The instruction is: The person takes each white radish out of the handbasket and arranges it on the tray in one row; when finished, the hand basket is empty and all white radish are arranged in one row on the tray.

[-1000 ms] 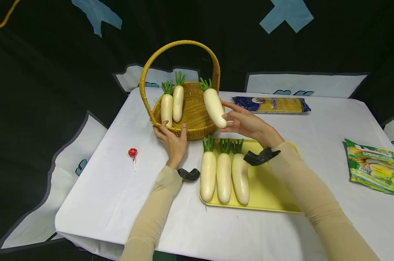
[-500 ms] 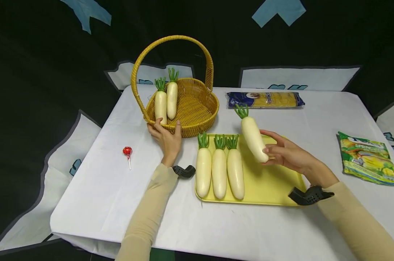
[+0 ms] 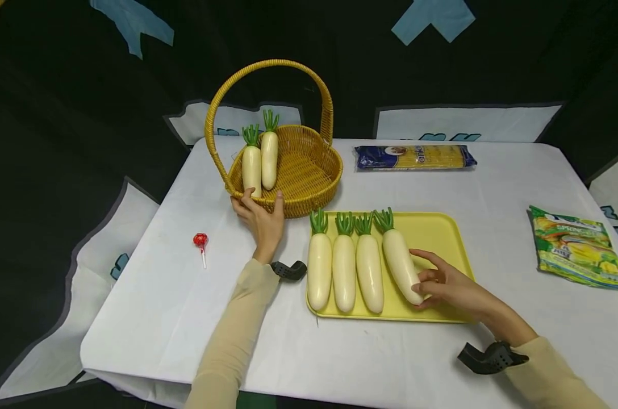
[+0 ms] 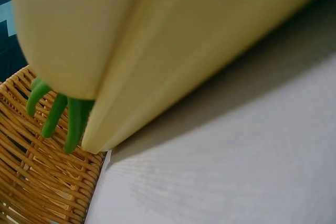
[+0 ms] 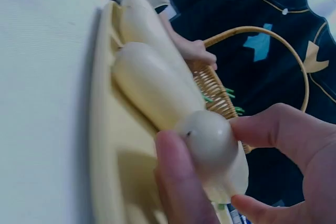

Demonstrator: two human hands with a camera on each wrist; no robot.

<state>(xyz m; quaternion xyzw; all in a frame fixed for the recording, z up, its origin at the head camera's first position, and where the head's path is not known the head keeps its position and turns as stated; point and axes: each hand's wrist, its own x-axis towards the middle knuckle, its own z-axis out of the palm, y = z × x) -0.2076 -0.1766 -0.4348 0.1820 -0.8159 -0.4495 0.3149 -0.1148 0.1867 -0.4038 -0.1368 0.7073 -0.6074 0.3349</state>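
A glossy white radish (image 3: 400, 264) is pinched near its rounded tip by the bent fingers and thumb of the right hand (image 3: 449, 287), over a flat yellow tray (image 3: 442, 233); three radishes (image 3: 343, 272) are lined up left of those fingers. A wicker basket (image 3: 309, 205) holding two radishes (image 3: 270, 159) is touched at its rim by the left hand (image 3: 266, 226), thumb and fingers spread.

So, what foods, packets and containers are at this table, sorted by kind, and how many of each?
White radishes: 6, counting the one in the right hand
Lollipop: 1
Spaghetti pack: 1
Green packet: 1
Wicker basket: 1
Yellow tray: 1
Total: 11
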